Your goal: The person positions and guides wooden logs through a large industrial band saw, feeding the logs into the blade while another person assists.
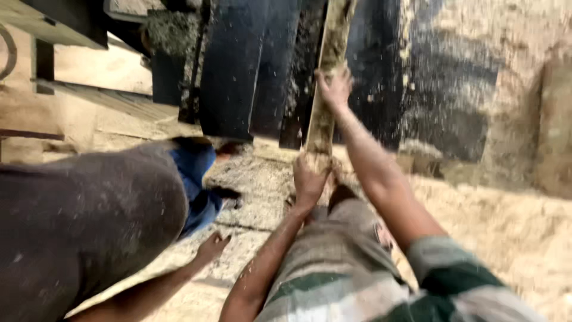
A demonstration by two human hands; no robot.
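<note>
A long narrow wooden plank [325, 113], coated in sawdust, stands nearly upright in front of me against dark panels. My left hand [310, 179] is closed around its lower end. My right hand [335, 89] grips it higher up, arm stretched forward. Sawdust flecks hang in the air around the plank. My striped green and white clothing [345, 268] fills the bottom of the view.
Another person crouches at the left in a grey top [89, 220] and blue garment [196, 173], one hand [211, 247] near the sawdust-covered floor. Dark upright panels [250, 71] stand behind the plank. A heap of sawdust [512, 226] lies to the right. Wooden boards [101, 71] are stacked at upper left.
</note>
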